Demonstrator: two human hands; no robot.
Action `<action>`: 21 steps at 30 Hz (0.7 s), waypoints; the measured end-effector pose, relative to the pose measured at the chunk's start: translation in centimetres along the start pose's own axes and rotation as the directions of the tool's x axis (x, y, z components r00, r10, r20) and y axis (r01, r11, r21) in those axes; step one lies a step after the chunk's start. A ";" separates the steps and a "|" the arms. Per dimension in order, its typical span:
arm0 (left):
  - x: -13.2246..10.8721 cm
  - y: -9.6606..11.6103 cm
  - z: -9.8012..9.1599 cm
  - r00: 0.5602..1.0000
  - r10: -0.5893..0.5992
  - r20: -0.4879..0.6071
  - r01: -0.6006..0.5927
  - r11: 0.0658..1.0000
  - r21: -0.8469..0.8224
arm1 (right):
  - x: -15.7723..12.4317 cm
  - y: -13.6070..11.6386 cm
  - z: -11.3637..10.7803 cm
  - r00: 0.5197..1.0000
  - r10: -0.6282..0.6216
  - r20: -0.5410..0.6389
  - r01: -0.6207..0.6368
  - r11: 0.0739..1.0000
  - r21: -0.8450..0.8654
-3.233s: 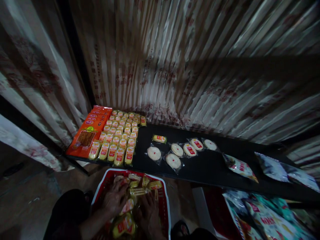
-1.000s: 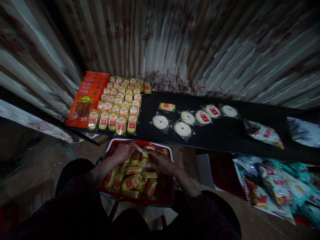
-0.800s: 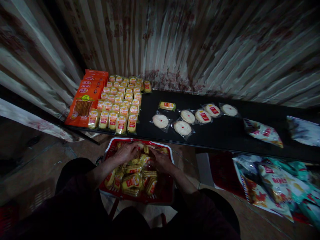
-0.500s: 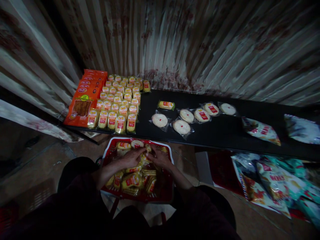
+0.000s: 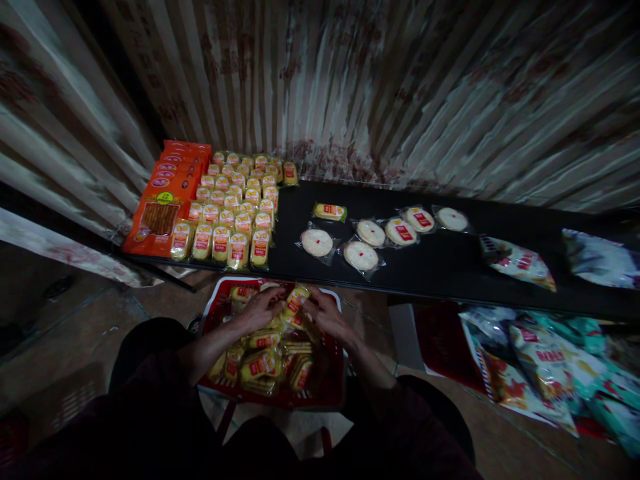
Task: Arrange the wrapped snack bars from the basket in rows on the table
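Observation:
A yellow packaged cake [image 5: 296, 300] with a red label stands tilted up above the red basket [image 5: 330, 393]. My right hand [image 5: 326, 315] is closed on its right side, the thumb and fingers against the clear wrapper. Close by its left side is my left hand [image 5: 261, 311], fingers curved and a little apart; whether the fingertips touch the wrapper I cannot tell. Under both hands the basket holds several more wrapped cakes [image 5: 263, 363], some stacked and some lying loose. A round wrapped item at the basket's far edge is mostly hidden behind my left hand.
Beyond the basket runs a black shelf [image 5: 295, 260] bearing rows of packaged cakes [image 5: 240, 250], orange snack packets [image 5: 159, 212], round white wrapped cakes [image 5: 361, 256], one lone yellow cake [image 5: 330, 212] and snack bags [image 5: 517, 260]. Below right sits a box of bags [image 5: 540, 360]. Curtains [image 5: 340, 87] hang behind.
Both hands were low among the cakes, close together. Now they are farther apart, and a packaged cake is turned label-up in my right hand. The view has shifted slightly.

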State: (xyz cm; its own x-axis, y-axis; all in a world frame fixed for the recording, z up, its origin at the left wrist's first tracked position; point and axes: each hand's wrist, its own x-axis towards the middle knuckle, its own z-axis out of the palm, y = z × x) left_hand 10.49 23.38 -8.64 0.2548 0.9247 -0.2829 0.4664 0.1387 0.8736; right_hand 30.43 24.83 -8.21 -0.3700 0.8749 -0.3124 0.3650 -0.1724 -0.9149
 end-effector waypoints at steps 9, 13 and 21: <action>-0.3 -0.1 0.1 0.991 -0.044 0.127 0.089 0.925 -0.370 | -0.4 -0.9 0.6 0.994 0.108 0.016 -0.108 0.951 0.290; -0.5 -0.4 -0.2 0.986 -0.037 0.163 0.097 0.923 -0.373 | -0.2 -0.7 0.7 0.996 0.089 0.002 -0.086 0.959 0.271; -1.4 1.2 -0.9 0.984 0.052 0.169 0.031 0.889 -0.457 | -0.3 -1.3 0.8 0.994 0.024 -0.111 0.003 0.972 0.236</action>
State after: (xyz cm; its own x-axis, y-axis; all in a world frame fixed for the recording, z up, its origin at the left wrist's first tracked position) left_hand 9.98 22.59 -6.86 0.4185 0.8574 -0.2996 0.0359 0.3140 0.9487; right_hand 29.35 24.43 -7.14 -0.2640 0.9153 -0.3041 0.1524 -0.2717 -0.9502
